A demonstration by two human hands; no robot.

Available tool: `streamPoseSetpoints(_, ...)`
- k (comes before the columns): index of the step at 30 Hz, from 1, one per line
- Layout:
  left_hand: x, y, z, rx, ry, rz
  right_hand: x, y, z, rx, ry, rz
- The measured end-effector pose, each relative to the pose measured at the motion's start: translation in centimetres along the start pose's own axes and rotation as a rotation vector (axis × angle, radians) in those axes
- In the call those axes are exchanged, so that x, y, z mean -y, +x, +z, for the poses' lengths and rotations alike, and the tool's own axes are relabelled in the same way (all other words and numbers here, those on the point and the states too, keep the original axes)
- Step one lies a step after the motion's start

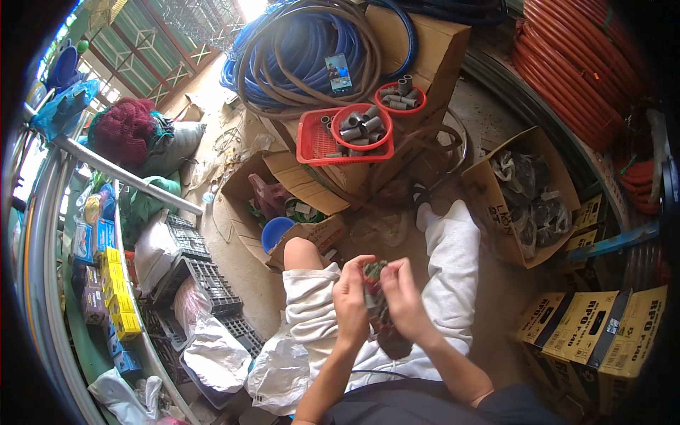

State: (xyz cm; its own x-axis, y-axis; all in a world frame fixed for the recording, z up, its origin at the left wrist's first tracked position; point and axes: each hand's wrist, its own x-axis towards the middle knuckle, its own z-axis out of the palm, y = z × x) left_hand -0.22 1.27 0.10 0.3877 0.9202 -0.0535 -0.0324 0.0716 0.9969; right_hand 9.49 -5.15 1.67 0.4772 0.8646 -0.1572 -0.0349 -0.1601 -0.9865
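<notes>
The left hand (350, 297) and right hand (406, 297) both hold a dark bundle (379, 315) over the white pants (451, 280). Past the pants is a red basket (310, 140). Right of them is a box (487, 202).

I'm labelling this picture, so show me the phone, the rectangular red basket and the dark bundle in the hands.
Phone (338, 74): head view, on its lit screen.
Rectangular red basket (310, 140): head view, on bare mesh toward its left side.
Dark bundle (379, 315): head view, on its visible middle.

Floor (255, 290) — open cardboard boxes (485, 202)
</notes>
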Motion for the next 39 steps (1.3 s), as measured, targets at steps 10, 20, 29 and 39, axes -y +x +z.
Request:
streamPoseSetpoints(10, -0.4, -1.7, 0.4, -0.229, -0.112, -0.058, 0.1, -1.5, 0.6, -0.031, -0.051, 0.007)
streamPoseSetpoints(20, -0.4, 1.1, -1.5, -0.166, -0.340, -0.144, -2.2, -2.6, 1.7, 0.060, 0.008, 0.032)
streamPoseSetpoints(29, -0.1, 0.4, -2.8, -0.012, -0.195, -0.090, 0.7, -0.7, -0.3, 0.048, -0.036, 0.000)
streamPoseSetpoints(39, -0.9, -1.3, -1.5, 0.113, -0.077, 0.248, 1.8, 0.2, -0.1, 0.151, 0.024, 0.026)
